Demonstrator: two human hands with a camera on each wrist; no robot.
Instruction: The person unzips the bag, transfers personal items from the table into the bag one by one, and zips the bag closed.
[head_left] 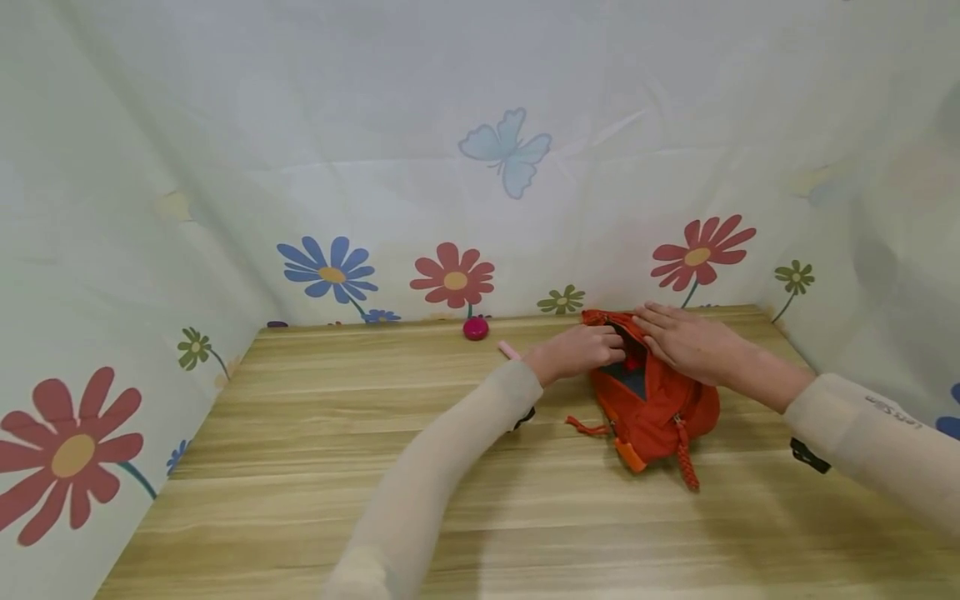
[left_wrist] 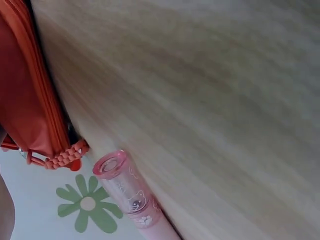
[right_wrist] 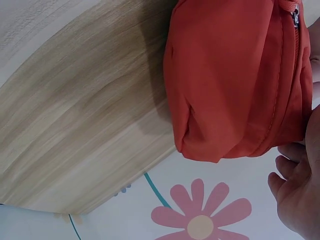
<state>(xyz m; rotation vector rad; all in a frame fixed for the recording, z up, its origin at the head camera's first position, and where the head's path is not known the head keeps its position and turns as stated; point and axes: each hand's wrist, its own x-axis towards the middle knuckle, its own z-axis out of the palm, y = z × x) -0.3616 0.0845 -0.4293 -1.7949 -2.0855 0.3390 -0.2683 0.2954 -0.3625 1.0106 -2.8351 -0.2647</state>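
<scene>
A red-orange zippered bag (head_left: pixel 660 417) with braided zipper pulls stands on the table, its mouth unzipped and its dark inside showing. My left hand (head_left: pixel 576 352) is at the left edge of the mouth, fingers curled over the rim; the thumb is hidden. Against the bag's right side my right hand (head_left: pixel 693 346) lies with its fingers extended along the rim. In the right wrist view, several fingertips of the right hand (right_wrist: pixel 300 185) show past the red bag (right_wrist: pixel 220 80). Something red shows inside the mouth, too hidden to name.
A pink tube (left_wrist: pixel 132 192) with a clear, cartoon-printed end lies left of the bag, partly behind the left wrist in the head view. A round magenta object (head_left: pixel 476 328) sits at the table's back edge. Flower-printed cloth (head_left: pixel 375 192) encloses the wooden table (head_left: pixel 337 433).
</scene>
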